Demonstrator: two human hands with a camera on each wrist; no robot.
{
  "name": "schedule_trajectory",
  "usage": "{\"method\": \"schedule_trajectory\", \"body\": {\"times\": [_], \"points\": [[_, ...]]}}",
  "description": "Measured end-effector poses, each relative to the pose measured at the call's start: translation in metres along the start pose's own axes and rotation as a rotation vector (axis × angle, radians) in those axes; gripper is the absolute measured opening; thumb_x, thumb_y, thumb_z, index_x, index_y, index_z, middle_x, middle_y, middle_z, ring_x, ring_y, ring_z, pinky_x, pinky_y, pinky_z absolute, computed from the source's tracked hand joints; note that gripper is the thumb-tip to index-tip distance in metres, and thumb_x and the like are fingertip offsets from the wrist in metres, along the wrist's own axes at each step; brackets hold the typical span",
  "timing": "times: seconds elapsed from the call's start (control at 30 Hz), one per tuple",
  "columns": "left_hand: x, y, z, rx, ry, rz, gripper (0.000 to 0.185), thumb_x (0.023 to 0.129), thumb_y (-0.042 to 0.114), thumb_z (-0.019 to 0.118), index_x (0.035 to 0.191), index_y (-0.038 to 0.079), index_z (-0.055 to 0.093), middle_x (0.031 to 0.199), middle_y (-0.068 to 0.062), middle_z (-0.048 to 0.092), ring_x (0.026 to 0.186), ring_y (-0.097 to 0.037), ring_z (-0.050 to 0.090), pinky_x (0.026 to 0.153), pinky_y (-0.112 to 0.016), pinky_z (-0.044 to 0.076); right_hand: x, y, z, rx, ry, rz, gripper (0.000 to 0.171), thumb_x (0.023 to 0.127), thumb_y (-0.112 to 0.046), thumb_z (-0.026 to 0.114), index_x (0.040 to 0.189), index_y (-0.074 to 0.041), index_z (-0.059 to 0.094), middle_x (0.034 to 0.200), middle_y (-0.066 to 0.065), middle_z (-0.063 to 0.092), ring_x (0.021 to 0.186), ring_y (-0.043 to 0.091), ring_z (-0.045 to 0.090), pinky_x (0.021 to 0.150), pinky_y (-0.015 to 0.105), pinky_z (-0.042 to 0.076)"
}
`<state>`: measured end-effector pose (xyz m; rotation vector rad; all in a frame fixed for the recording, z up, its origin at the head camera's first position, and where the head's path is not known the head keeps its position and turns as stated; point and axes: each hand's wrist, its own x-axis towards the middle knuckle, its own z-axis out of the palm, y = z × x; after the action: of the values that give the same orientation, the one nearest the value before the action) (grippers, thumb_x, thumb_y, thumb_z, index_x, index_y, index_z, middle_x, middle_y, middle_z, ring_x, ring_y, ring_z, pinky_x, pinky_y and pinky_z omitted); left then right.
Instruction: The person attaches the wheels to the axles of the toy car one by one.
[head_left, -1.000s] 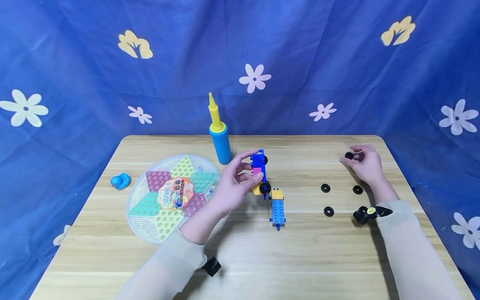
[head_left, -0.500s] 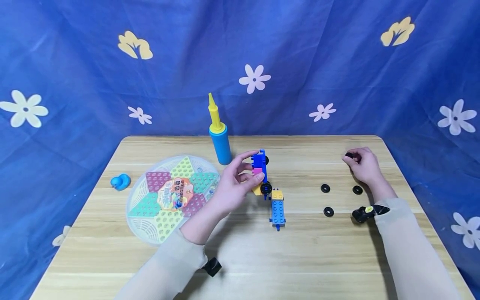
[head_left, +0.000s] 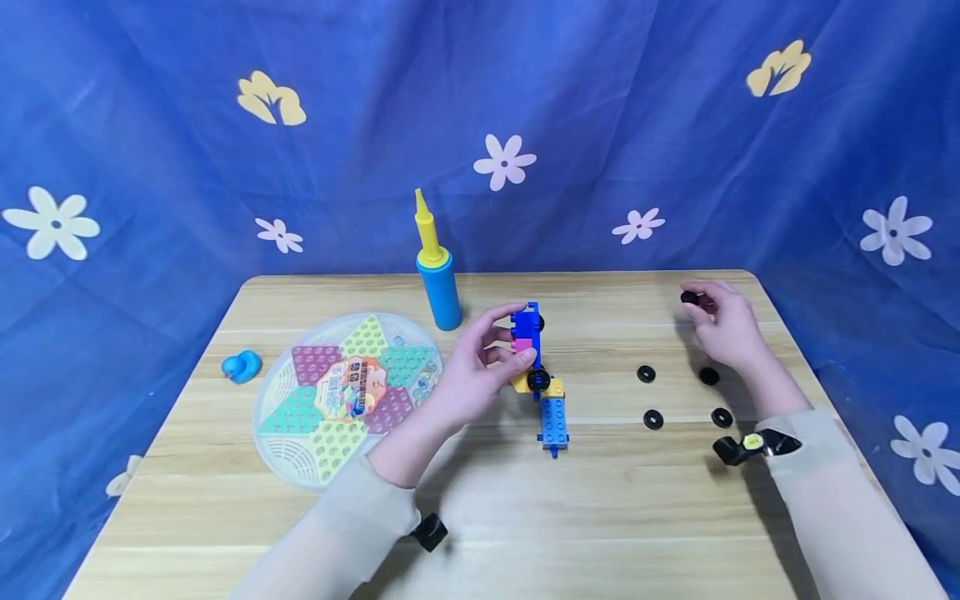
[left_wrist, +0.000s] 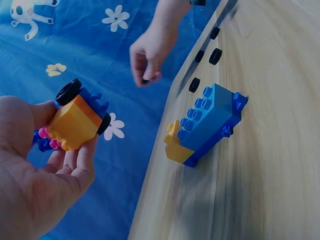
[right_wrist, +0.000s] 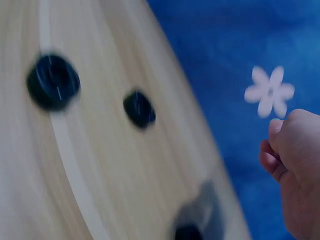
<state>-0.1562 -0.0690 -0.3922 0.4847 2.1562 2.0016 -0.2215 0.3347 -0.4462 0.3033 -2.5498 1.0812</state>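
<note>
My left hand (head_left: 483, 371) grips a toy block car (head_left: 527, 335) by its side, above the table. The car has a blue base, pink and yellow bricks and black wheels; in the left wrist view its yellow brick (left_wrist: 75, 125) faces the camera. Just beneath it in the head view, a second block car (head_left: 554, 423), light blue with a yellow end, sits on the table without wheels. At the far right, my right hand (head_left: 727, 325) pinches a small black wheel (head_left: 688, 297) between thumb and fingers. That wheel is hidden by the hand in the right wrist view.
Several black wheels (head_left: 653, 419) lie on the right side of the table. A blue and yellow hand pump (head_left: 441, 287) stands at the back. To the left lie a round Chinese checkers board (head_left: 300, 450) and a blue toy duck (head_left: 241, 366).
My right hand's fingers have closed on the black wheel and raised it from the table. The left hand with the car has shifted slightly to the right.
</note>
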Motion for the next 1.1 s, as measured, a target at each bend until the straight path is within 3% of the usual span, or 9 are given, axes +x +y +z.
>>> {"method": "schedule_trajectory", "body": {"times": [0.2,0.3,0.5,0.9,1.1], "points": [[-0.002,0.001,0.003,0.004,-0.013,-0.002,0.059,0.099,0.01,0.078,0.151,0.028,0.057,0.118,-0.015,0.06,0.085,-0.029,0.069,0.073,-0.045,0.062,-0.004,-0.043,0.004,0.061,0.006,-0.114,0.03,0.098,0.011,0.066,0.128,0.012,0.066,0.106,0.019,0.063,0.093,0.015,0.057,0.084,0.007,0.046],[-0.001,0.002,0.005,-0.002,-0.019,0.001,0.059,0.098,0.009,0.078,0.15,0.027,0.057,0.118,-0.015,0.06,0.086,-0.029,0.069,0.073,-0.045,0.063,-0.007,-0.061,0.005,0.076,0.009,-0.178,0.03,0.096,0.013,0.069,0.126,0.01,0.068,0.103,0.015,0.064,0.091,0.011,0.056,0.081,0.009,0.048],[-0.001,0.004,0.008,0.006,-0.029,-0.012,0.059,0.098,0.01,0.078,0.15,0.028,0.056,0.119,-0.015,0.06,0.089,-0.029,0.07,0.072,-0.034,0.061,-0.012,-0.1,0.007,0.174,-0.018,-0.288,0.035,0.093,0.017,0.07,0.127,0.007,0.07,0.113,0.014,0.068,0.093,0.013,0.06,0.079,0.012,0.05],[-0.003,0.006,0.014,0.016,-0.057,-0.008,0.06,0.098,0.011,0.079,0.151,0.027,0.056,0.12,-0.014,0.06,0.092,-0.031,0.07,0.077,-0.037,0.063,-0.022,-0.15,0.016,0.199,-0.05,-0.441,0.04,0.089,0.018,0.074,0.126,0.002,0.072,0.115,0.009,0.069,0.091,0.016,0.062,0.073,0.019,0.048],[-0.001,0.007,0.016,0.005,-0.067,0.0,0.058,0.099,0.01,0.077,0.151,0.026,0.055,0.12,-0.015,0.061,0.091,-0.028,0.071,0.077,-0.038,0.063,-0.023,-0.166,0.019,0.201,-0.044,-0.497,0.04,0.083,0.014,0.083,0.119,0.0,0.075,0.109,0.007,0.071,0.088,0.016,0.065,0.079,0.02,0.051]]}}
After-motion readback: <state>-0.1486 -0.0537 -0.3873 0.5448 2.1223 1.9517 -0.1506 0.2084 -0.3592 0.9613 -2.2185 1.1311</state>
